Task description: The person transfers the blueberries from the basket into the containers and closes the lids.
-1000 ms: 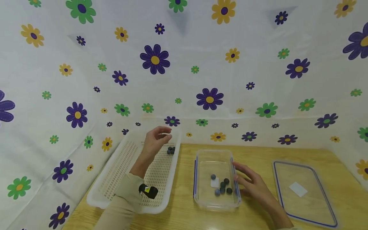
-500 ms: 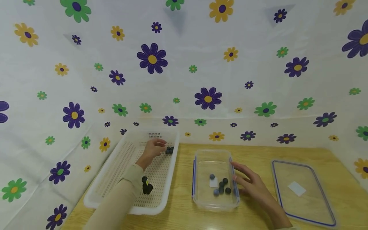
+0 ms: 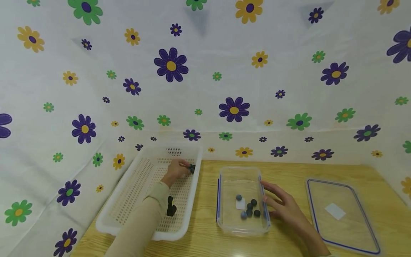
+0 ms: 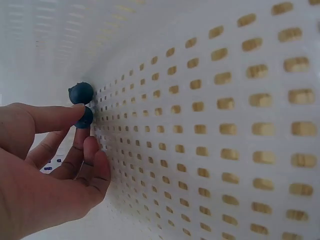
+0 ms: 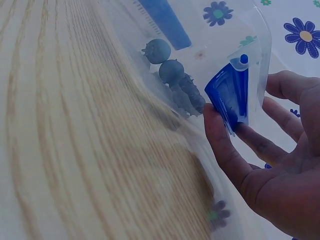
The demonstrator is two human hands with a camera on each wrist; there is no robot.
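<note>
My left hand (image 3: 176, 169) reaches into the far right part of a white perforated basket (image 3: 104, 217). In the left wrist view, its thumb and fingers pinch a dark blueberry (image 4: 86, 118), with another blueberry (image 4: 81, 93) right beside it against the basket wall. My right hand (image 3: 285, 208) holds the right side of a clear plastic food container (image 3: 239, 230). Its fingertips are at the blue-edged locking flap (image 5: 230, 95) in the right wrist view. Several blueberries (image 3: 249, 207) lie on the container's floor, around a white label.
A clear lid (image 3: 348, 225) with a blue seal lies flat on the wooden table (image 3: 205, 221), right of the container. A black strap-like piece (image 3: 171, 207) shows by the left sleeve. A flower-print sheet (image 3: 205, 92) hangs behind and at both sides.
My left hand has come down and forward into the basket, from above it to the blueberries at its right wall. The right hand stays at the container.
</note>
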